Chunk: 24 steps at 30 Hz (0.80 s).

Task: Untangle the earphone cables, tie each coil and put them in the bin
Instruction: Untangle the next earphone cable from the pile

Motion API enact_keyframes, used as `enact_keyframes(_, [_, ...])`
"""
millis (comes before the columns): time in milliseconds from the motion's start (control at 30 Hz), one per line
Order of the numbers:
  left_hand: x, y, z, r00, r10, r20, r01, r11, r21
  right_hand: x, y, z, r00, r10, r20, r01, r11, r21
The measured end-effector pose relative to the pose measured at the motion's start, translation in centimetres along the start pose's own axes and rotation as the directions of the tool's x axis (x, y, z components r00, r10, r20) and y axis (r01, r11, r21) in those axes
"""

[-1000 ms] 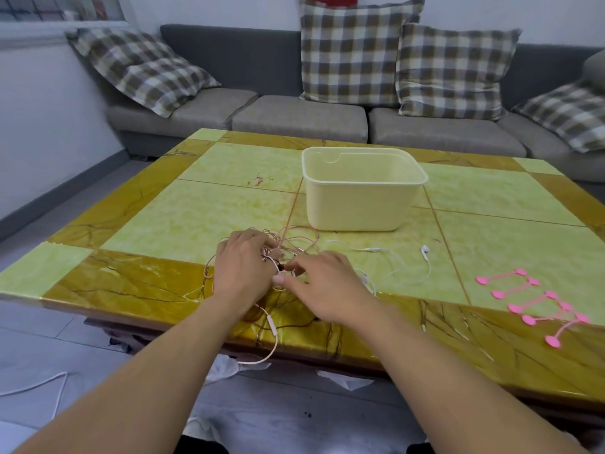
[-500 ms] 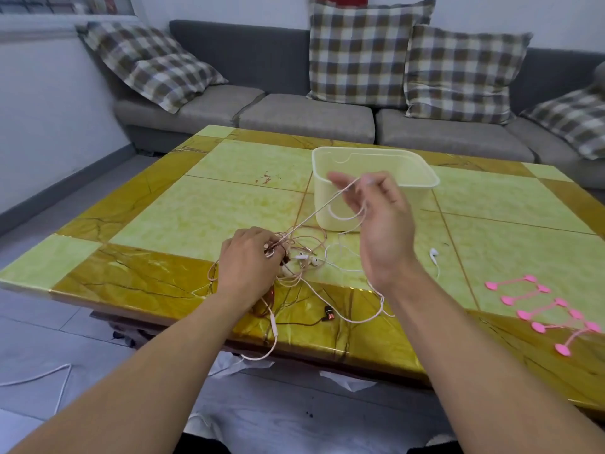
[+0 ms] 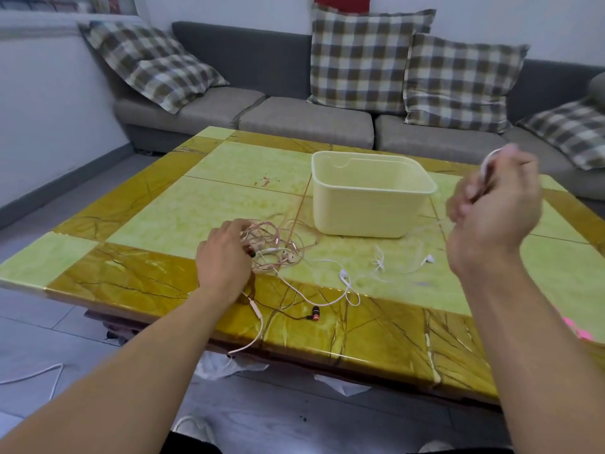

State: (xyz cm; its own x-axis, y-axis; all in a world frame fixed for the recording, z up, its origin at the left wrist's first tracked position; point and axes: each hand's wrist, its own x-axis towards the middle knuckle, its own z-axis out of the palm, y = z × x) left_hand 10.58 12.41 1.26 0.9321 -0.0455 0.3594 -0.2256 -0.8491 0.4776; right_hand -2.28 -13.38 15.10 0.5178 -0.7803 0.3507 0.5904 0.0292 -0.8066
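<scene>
Left hand (image 3: 226,260) palm-down, fingers spread, right hand (image 3: 491,211) raised, blurred, fingers curled shut

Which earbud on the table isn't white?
The copper-red earbud on a dark brown cable, lying on the amber border near the front edge of the table. The other earbuds visible, such as this white one, are white on pale cables.

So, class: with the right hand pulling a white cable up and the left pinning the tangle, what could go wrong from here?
1. The right hand lifts the white cable while its earbuds lie loose on the table; a hard pull might tighten knots.
2. The left hand pins only the pink tangle, so the white strands could drag it along.
3. A pink cable end hangs over the table edge and may snag.
</scene>
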Motion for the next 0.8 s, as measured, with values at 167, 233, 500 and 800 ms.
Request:
enact_keyframes(167, [0.2,-0.7,-0.2,0.997,0.004,-0.078,-0.004,1.000,-0.007,-0.9,6.2,-3.5,0.937,0.276,0.215,-0.068,0.747,-0.662])
enact_keyframes(233, [0.2,0.0,-0.4,0.995,0.038,-0.089,-0.043,0.998,-0.051,-0.9,7.2,-4.5,0.881,0.396,0.260,-0.035,0.602,-0.798])
enact_keyframes(500, [-3.3,5.2,-0.5,0.730,0.437,0.525,-0.370,0.899,-0.234,-2.4,10.1,-5.8,0.563,0.789,0.247,0.333,0.057,-0.941])
enact_keyframes(800, [-3.6,4.7,1.5,0.732,0.328,0.597,-0.267,0.944,-0.191,-1.7,8.2,-5.7,0.849,0.381,0.367,0.185,0.437,-0.880])
